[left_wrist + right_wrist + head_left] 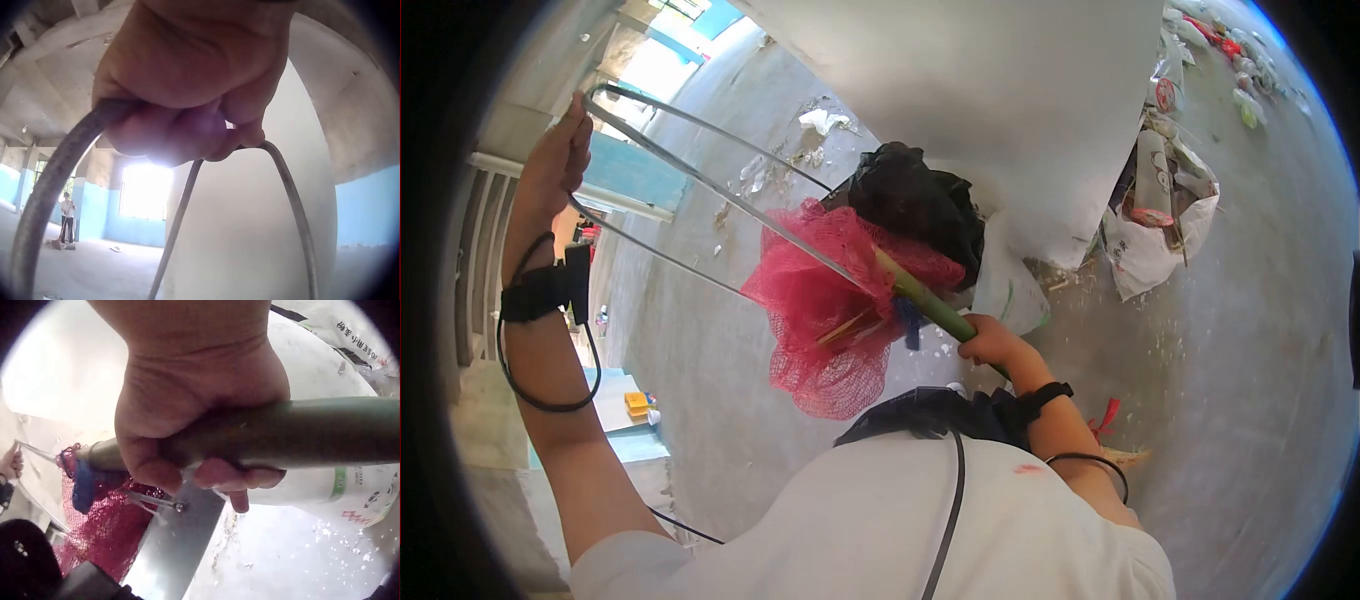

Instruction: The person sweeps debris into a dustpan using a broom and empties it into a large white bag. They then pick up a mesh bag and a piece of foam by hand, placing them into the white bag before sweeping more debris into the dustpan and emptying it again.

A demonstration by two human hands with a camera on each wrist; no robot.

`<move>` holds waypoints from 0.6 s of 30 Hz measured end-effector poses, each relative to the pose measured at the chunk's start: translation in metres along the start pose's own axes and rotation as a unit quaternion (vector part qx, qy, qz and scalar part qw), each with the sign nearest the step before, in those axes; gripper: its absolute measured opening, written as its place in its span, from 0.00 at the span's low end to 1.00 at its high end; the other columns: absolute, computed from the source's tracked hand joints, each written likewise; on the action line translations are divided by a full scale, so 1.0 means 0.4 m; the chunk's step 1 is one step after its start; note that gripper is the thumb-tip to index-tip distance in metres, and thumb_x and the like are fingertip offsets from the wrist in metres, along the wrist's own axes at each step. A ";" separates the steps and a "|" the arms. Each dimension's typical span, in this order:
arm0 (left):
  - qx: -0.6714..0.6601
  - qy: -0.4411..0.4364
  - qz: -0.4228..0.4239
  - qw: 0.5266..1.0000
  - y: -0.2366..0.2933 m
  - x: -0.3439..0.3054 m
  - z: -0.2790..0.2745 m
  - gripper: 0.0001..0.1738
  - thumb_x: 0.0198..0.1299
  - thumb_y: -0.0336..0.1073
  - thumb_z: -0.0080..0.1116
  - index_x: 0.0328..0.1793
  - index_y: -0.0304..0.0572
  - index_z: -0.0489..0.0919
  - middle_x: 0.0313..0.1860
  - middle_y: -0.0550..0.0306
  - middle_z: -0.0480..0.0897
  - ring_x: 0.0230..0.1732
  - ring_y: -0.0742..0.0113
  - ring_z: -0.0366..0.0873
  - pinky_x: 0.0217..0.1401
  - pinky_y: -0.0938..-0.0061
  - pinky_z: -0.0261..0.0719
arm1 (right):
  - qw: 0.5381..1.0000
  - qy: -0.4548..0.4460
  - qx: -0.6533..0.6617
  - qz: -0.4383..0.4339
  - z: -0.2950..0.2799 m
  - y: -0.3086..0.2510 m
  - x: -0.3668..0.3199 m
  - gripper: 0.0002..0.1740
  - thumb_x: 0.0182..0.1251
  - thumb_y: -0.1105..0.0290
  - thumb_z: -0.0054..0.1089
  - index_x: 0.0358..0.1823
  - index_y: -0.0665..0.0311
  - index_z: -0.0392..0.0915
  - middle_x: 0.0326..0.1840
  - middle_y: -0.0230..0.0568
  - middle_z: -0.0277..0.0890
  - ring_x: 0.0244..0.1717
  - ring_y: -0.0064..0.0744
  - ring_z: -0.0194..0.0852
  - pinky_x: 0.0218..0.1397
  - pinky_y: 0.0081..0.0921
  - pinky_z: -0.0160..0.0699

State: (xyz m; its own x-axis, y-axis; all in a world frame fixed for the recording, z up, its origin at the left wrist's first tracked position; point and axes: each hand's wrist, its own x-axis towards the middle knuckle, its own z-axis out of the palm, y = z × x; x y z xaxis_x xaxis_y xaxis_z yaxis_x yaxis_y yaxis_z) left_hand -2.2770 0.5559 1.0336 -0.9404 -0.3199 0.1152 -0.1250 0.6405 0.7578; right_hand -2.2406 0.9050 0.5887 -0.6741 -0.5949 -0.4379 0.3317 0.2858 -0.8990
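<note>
My left hand, raised at the left of the head view, grips the top of a long bent metal rod handle. Its rods slope down to a shiny metal sheet, seen in the right wrist view. My right hand is wrapped round a thick green pole. Red mesh is bunched at the pole's far end, with a blue tie round it. A few straw-like strips show within the mesh. The mesh overlaps the lower rods in the head view and hides where they end.
A black plastic bag lies just beyond the mesh, beside a large pale panel. A white sack full of rubbish stands to the right. Scraps litter the floor. Far off, a person stands in the room.
</note>
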 end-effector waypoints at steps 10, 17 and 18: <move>0.061 -0.085 0.003 0.995 0.152 0.001 0.097 0.27 0.58 0.59 0.38 0.13 0.56 0.53 0.08 0.75 0.46 0.07 0.83 0.39 0.08 0.83 0.34 | 0.999 0.038 -0.002 -0.001 -0.111 -0.002 -0.056 0.25 0.34 0.74 0.57 0.41 0.71 0.68 0.22 0.41 0.70 0.16 0.28 0.69 0.19 0.24 0.69; 0.069 -0.087 0.017 0.994 0.123 0.065 0.107 0.27 0.58 0.60 0.38 0.13 0.56 0.54 0.08 0.75 0.47 0.07 0.83 0.39 0.08 0.83 0.36 | 0.999 0.046 0.001 -0.007 -0.118 0.014 -0.004 0.27 0.34 0.74 0.57 0.44 0.70 0.68 0.23 0.40 0.70 0.17 0.29 0.70 0.20 0.24 0.70; 0.080 -0.108 0.001 0.991 0.112 0.068 0.103 0.27 0.57 0.61 0.38 0.13 0.56 0.54 0.08 0.75 0.48 0.08 0.83 0.39 0.08 0.83 0.35 | 0.999 0.053 -0.006 -0.001 -0.107 0.015 0.004 0.27 0.34 0.73 0.57 0.43 0.69 0.69 0.24 0.41 0.71 0.18 0.29 0.70 0.21 0.24 0.70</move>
State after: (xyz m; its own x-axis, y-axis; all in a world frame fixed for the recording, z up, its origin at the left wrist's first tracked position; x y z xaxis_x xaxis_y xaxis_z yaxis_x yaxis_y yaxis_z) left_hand -2.3212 0.6045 1.0442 -0.9843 -0.1729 -0.0360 -0.1551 0.7488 0.6444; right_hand -2.2679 0.9379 0.5822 -0.7405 -0.5130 -0.4341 0.3236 0.2939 -0.8994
